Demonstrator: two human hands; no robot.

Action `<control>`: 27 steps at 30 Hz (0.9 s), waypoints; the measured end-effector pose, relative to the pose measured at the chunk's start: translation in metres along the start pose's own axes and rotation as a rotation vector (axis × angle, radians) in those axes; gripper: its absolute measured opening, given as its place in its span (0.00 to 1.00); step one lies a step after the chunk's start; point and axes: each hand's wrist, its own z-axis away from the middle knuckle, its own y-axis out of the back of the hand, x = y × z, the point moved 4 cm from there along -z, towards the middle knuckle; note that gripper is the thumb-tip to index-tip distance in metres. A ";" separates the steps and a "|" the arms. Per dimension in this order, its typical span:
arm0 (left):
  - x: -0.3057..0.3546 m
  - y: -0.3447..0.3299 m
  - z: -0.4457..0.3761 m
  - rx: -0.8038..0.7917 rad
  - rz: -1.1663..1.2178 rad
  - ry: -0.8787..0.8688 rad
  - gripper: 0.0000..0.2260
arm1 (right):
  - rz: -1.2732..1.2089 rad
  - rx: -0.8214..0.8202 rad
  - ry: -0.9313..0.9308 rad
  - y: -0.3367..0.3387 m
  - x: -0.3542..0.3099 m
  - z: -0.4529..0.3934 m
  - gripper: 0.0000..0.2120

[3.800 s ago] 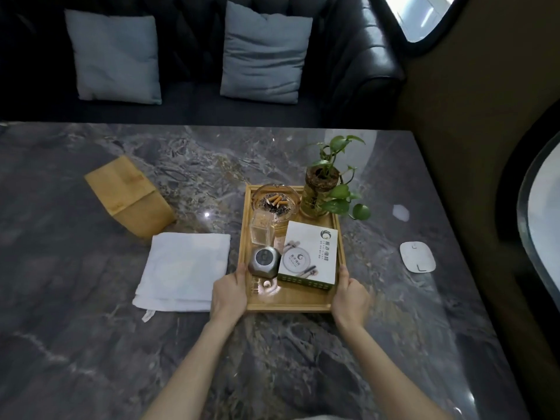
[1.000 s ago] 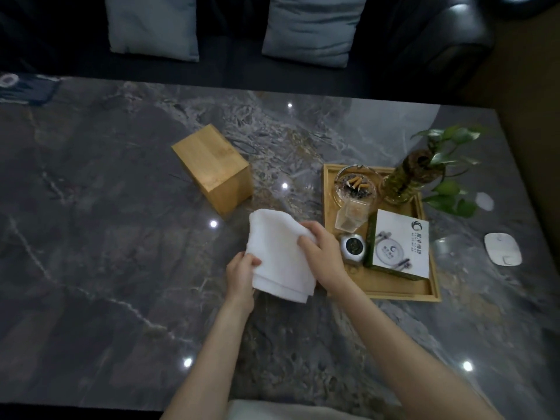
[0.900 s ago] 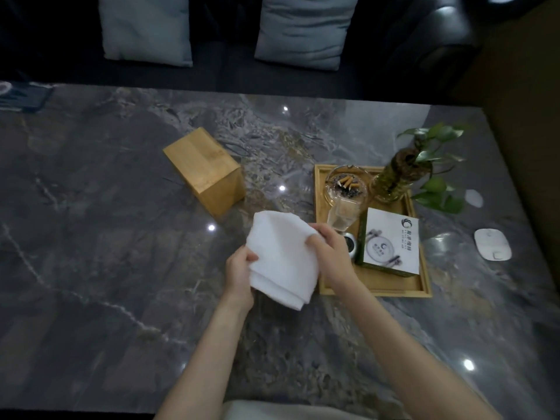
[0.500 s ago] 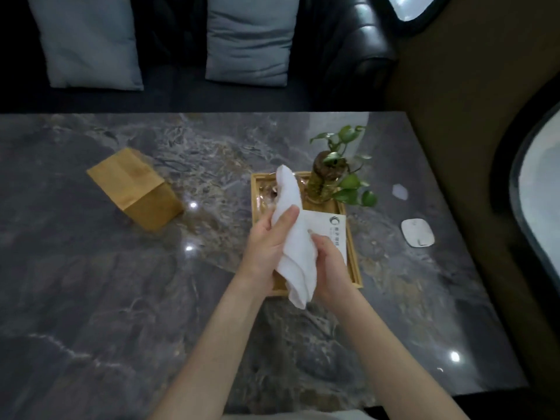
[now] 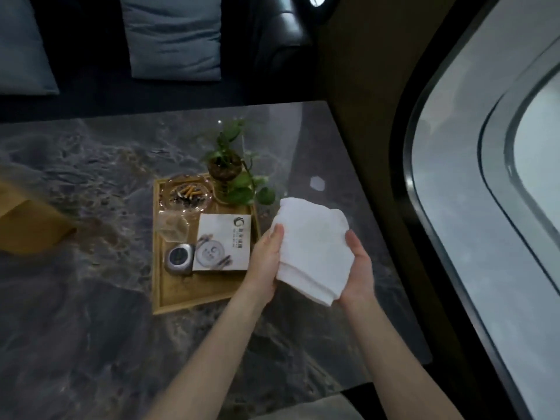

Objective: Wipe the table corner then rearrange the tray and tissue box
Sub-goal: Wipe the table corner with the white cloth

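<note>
I hold a folded white cloth (image 5: 312, 250) between both hands, above the dark marble table (image 5: 91, 328) just right of the wooden tray (image 5: 169, 301). My left hand (image 5: 266, 259) grips its left side and my right hand (image 5: 359, 268) cups its right side. The tray carries an ashtray (image 5: 186, 194) with cigarette butts, a glass (image 5: 172, 228), a small round metal object (image 5: 178, 259), a white booklet (image 5: 224, 247) and a potted plant (image 5: 230, 174). The wooden tissue box (image 5: 27, 219) lies at the far left edge of the view, partly cut off.
A dark sofa with grey cushions (image 5: 172, 37) runs behind the table. A wall with a large rounded window (image 5: 500, 177) stands close on the right. A small pale patch (image 5: 317, 184) shows on the table near its right edge. The near right table corner (image 5: 424, 356) is in view.
The cloth was picked up from the table left of the tray, refolded in both hands and carried rightwards past the tray. The view has swung right; the white oval object is now hidden.
</note>
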 end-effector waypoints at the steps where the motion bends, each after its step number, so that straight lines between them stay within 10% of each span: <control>1: -0.002 -0.003 -0.005 0.027 -0.083 -0.022 0.16 | -0.060 -0.021 -0.023 0.003 -0.010 0.000 0.22; 16: 0.002 -0.034 -0.112 0.307 -1.271 -0.386 0.22 | 0.259 -0.115 0.151 -0.024 -0.158 -0.053 0.20; 27: -0.022 -0.025 -0.161 0.425 -1.578 -0.319 0.31 | 1.198 -0.007 0.516 -0.068 -0.172 -0.117 0.11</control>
